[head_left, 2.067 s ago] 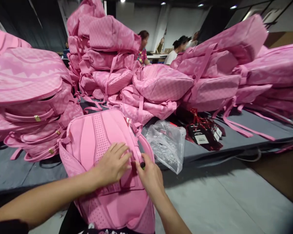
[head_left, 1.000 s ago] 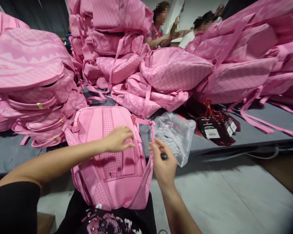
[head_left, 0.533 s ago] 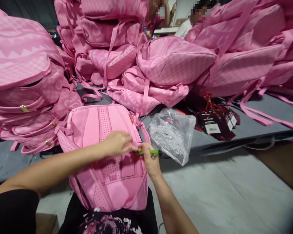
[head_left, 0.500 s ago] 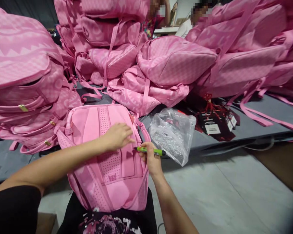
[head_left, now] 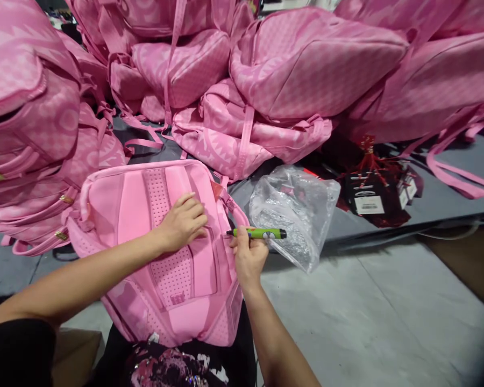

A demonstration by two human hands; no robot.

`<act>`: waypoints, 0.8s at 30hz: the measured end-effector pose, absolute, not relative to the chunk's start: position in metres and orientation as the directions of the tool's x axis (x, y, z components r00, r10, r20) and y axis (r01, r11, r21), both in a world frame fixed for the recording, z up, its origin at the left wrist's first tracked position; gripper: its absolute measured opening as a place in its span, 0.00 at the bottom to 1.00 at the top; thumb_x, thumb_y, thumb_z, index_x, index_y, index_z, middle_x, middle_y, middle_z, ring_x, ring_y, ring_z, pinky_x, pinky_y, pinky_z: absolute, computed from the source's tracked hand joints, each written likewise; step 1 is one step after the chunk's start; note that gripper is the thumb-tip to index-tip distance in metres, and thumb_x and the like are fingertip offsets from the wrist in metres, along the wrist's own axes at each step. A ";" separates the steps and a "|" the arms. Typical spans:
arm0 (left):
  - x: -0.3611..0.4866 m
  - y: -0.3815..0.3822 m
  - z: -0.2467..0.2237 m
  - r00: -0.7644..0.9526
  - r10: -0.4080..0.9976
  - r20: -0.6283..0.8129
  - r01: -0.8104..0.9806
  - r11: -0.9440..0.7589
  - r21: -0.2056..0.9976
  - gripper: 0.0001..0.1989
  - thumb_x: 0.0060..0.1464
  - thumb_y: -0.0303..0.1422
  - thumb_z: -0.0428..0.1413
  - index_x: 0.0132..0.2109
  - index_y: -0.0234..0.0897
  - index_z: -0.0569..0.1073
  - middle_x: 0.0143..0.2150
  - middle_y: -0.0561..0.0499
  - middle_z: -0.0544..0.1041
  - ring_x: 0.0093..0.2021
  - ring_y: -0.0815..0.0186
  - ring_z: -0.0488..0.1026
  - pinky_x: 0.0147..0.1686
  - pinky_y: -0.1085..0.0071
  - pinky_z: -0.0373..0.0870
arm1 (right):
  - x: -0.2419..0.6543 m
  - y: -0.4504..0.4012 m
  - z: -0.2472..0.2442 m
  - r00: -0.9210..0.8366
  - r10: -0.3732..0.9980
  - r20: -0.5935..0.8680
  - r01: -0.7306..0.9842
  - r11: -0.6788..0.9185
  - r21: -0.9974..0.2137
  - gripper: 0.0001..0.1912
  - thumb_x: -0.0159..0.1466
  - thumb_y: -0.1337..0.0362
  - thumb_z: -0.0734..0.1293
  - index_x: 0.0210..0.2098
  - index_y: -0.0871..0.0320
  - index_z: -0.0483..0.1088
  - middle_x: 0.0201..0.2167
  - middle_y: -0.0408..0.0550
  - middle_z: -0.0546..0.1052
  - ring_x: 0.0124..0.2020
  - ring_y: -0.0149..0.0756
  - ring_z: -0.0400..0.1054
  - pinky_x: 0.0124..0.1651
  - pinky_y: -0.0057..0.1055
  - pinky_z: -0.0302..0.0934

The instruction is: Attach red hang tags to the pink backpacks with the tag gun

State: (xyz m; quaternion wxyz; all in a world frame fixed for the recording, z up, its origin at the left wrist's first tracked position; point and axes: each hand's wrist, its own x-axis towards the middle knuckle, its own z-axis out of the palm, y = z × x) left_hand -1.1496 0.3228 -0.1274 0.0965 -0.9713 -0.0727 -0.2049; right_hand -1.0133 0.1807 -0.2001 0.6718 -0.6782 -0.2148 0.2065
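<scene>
Over the black-clothed lap (head_left: 242,346), a pink backpack with a padded, partly perforated back panel (head_left: 189,320) is held with that panel facing up, its upper part apparently leaned on the edge of the grey cloth-covered surface (head_left: 435,212). By its look, the backpack should be judged fairly light and soft; the padding would be expected to give under pressure, while the seamed rim seems somewhat stiffer. A firm hold could be taken at the rim or the pink shoulder strap (head_left: 239,215), though the loose side fabric may fold. The left hand (head_left: 183,223) is laid on the panel, its fingers loosely curled and slightly apart, with nothing seen gripped. By the right edge of the panel, a slim green marker with black ends (head_left: 262,233) is pinched between the fingers of the right hand (head_left: 250,258), drawn close together. It should be light and rigid, perhaps a little slippery, and best gripped around the barrel. Just beyond, a crumpled clear plastic bag (head_left: 294,215) is placed on the surface, with black tags on red strings (head_left: 369,204) beside it. Farther back, pink patterned backpacks (head_left: 314,70) are piled, looking soft and bulky
</scene>
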 end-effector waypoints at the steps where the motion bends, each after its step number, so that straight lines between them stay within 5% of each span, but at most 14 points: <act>1: -1.154 0.317 -0.130 0.881 0.101 0.462 0.196 -0.967 -0.164 0.11 0.58 0.38 0.59 0.30 0.38 0.70 0.33 0.51 0.72 0.41 0.62 0.67 0.60 0.59 0.58 | -1.015 0.180 -0.201 0.834 0.551 0.029 0.044 -0.014 -0.999 0.21 0.64 0.46 0.66 0.33 0.60 0.70 0.18 0.39 0.69 0.21 0.31 0.66 0.29 0.29 0.62; 9: -1.151 0.312 -0.137 0.880 0.180 0.439 0.283 -0.942 -0.181 0.09 0.56 0.36 0.61 0.32 0.37 0.71 0.33 0.50 0.72 0.40 0.60 0.67 0.59 0.56 0.62 | -1.024 0.191 -0.188 0.716 0.662 0.223 0.277 0.025 -0.961 0.16 0.67 0.50 0.64 0.34 0.58 0.70 0.22 0.40 0.73 0.22 0.30 0.67 0.31 0.30 0.63; 24: -1.155 0.309 -0.147 0.808 0.134 0.573 0.237 -0.965 -0.108 0.11 0.61 0.24 0.50 0.30 0.37 0.70 0.30 0.52 0.70 0.38 0.64 0.66 0.57 0.61 0.63 | -1.021 0.204 -0.183 0.533 0.728 0.431 0.671 -0.053 -0.740 0.19 0.69 0.48 0.61 0.35 0.57 0.72 0.31 0.49 0.78 0.30 0.37 0.72 0.37 0.33 0.66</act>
